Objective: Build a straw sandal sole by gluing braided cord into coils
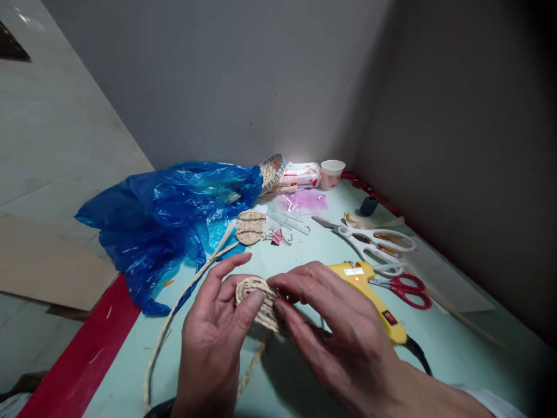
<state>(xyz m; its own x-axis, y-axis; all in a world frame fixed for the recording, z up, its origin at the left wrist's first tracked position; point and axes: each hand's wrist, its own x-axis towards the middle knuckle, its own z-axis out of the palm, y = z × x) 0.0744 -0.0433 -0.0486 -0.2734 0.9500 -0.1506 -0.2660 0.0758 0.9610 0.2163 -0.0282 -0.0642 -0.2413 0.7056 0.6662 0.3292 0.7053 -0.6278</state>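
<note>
A coil of braided straw cord (255,285) is held up between my two hands over the table. My left hand (213,325) grips its left side, with the thumb pressed on the coil's face and the index finger raised off it. Fingers and thumb of my right hand (335,316) pinch the coil's right edge and hide part of it. A tail of braided cord (255,363) hangs below the coil. Just beyond my hands lies a finished-looking oval woven straw piece (251,227). The yellow glue gun (357,278), its orange light lit, lies beside my right hand.
A crumpled blue plastic bag (174,203) covers the back left, against a small woven basket (273,168). White-handled scissors (374,238), red-handled scissors (409,290), a thread spool (368,205) and a paper cup (331,175) stand or lie to the right. Walls close off the back and right.
</note>
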